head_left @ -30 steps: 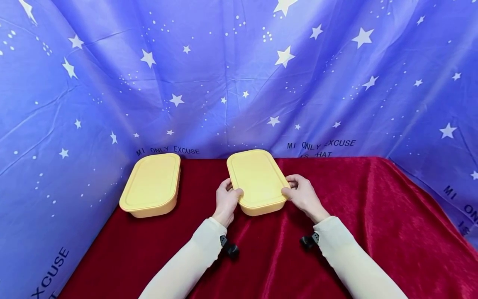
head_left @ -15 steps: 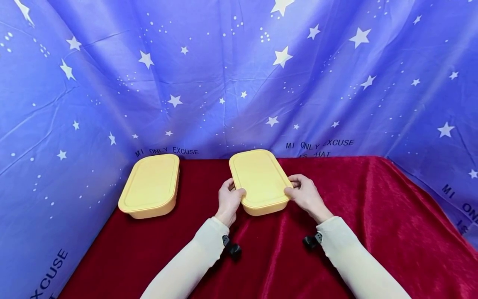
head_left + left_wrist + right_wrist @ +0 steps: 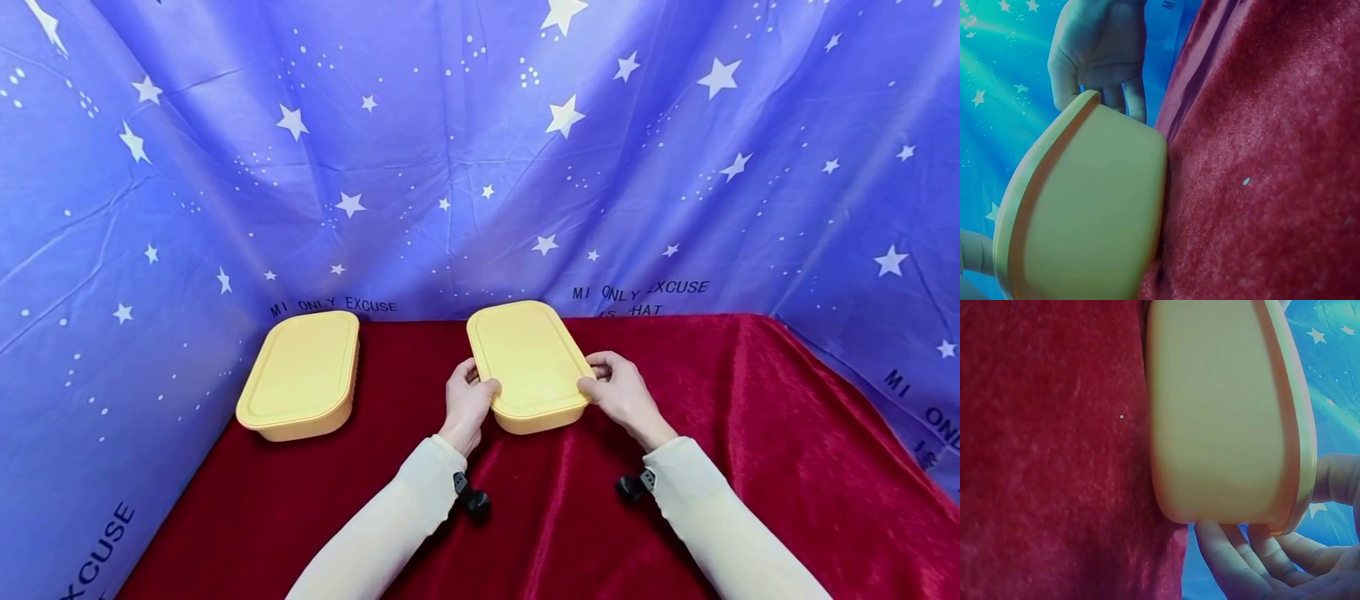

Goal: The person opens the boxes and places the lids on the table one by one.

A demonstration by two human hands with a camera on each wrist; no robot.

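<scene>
In the head view, both hands hold a yellow lidded food container [image 3: 532, 362] near the middle of the table. My left hand [image 3: 467, 407] grips its left side, with the thumb on the lid's edge. Its right side is held by my right hand [image 3: 627, 397], thumb likewise on the lid's edge and fingers along the wall. From the left wrist, the container's front wall [image 3: 1097, 200] and the right hand [image 3: 1099, 56] beyond it show. The right wrist view has the right fingers [image 3: 1229, 559] touching the container's side. Its base appears close to or on the cloth.
A second yellow lidded container [image 3: 303, 371] stands to the left, near the table's left edge. Dark red velvet cloth [image 3: 750, 433] with folds covers the table. Blue star-printed curtain [image 3: 420, 167] surrounds the back and sides.
The held container and both hands have shifted slightly to the right. The grip looks the same, and the lid remains on. The left container stays at its place on the cloth.
</scene>
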